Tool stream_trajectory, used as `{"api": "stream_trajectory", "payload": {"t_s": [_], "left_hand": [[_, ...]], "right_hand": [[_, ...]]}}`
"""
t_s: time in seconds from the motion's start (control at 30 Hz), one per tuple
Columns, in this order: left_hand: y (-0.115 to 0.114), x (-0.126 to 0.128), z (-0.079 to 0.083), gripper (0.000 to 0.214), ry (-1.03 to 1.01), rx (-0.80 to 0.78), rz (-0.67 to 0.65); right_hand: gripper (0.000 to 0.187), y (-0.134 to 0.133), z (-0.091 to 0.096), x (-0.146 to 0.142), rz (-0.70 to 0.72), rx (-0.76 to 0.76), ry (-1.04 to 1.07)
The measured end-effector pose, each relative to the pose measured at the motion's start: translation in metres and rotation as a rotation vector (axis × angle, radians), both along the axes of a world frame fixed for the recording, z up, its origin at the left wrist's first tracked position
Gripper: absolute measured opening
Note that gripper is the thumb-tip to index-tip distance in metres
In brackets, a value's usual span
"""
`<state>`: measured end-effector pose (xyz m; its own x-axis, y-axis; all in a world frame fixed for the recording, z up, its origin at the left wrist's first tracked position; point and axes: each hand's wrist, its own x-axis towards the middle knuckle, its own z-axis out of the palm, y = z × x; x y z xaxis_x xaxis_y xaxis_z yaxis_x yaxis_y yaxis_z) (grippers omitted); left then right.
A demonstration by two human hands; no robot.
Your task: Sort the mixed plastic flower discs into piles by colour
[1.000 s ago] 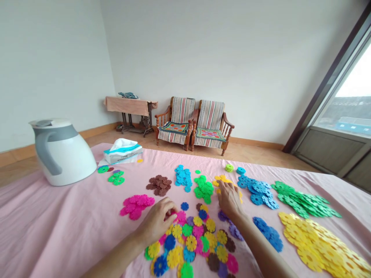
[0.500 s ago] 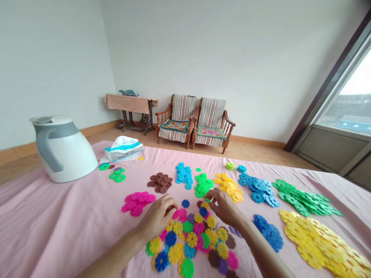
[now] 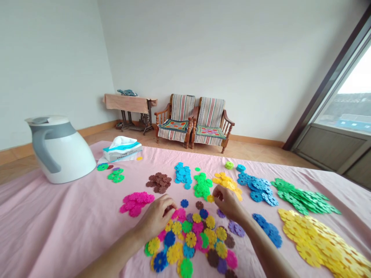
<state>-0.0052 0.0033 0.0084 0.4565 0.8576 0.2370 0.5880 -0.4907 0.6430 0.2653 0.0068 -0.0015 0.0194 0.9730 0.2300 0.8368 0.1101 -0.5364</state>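
Your left hand [image 3: 156, 218], fingers curled narrow, rests on magenta snowflake discs [image 3: 180, 214] at the top of the mixed disc pile [image 3: 189, 241]; your right hand [image 3: 227, 202] pinches narrowly beside a yellow disc [image 3: 210, 198], hold unclear. The pink sheet's far edge [image 3: 162, 148] lies at 12 o'clock; the tissue box [image 3: 122, 151] at 11 shows unreadable print.

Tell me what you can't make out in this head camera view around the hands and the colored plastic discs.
In the head view:
Whatever the left hand may hold: its fingers hide it.
Whatever the right hand may hold: its fingers hide it.
Mixed pile of plastic discs: upper discs hide lower ones; the bottom edge cuts it off.
Large yellow disc pile: the bottom and right edges cut it off.
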Motion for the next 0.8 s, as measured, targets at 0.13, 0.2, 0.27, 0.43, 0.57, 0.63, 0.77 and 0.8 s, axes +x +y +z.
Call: {"api": "stream_trajectory", "payload": {"t_s": [0.13,0.2,0.27,0.43,0.57,0.63,0.77,0.8], "left_hand": [[0.000,0.000,0.000,0.017,0.001,-0.001,0.006],[0.000,0.000,0.000,0.017,-0.006,0.001,0.006],[0.000,0.000,-0.001,0.017,-0.008,0.004,0.005],[0.000,0.000,-0.001,0.017,0.007,0.012,0.010],[0.000,0.000,0.001,0.017,-0.002,0.003,-0.001],[0.000,0.000,0.001,0.017,-0.001,-0.005,-0.003],[0.001,0.000,-0.001,0.016,-0.002,-0.006,-0.004],[0.001,0.000,-0.002,0.016,-0.002,-0.004,-0.003]], "right_hand": [[0.014,0.008,-0.001,0.033,-0.233,0.058,-0.011],[0.016,0.009,0.002,0.042,-0.289,0.071,-0.018],[0.015,0.007,0.006,0.043,-0.285,0.066,-0.024],[0.003,-0.011,0.022,0.018,0.063,-0.131,-0.020],[0.020,-0.029,0.031,-0.004,0.294,-0.302,-0.112],[0.024,-0.033,0.032,-0.011,0.311,-0.314,-0.165],[0.021,-0.033,0.030,-0.016,0.317,-0.323,-0.197],[0.020,-0.033,0.030,-0.016,0.320,-0.321,-0.195]]}}
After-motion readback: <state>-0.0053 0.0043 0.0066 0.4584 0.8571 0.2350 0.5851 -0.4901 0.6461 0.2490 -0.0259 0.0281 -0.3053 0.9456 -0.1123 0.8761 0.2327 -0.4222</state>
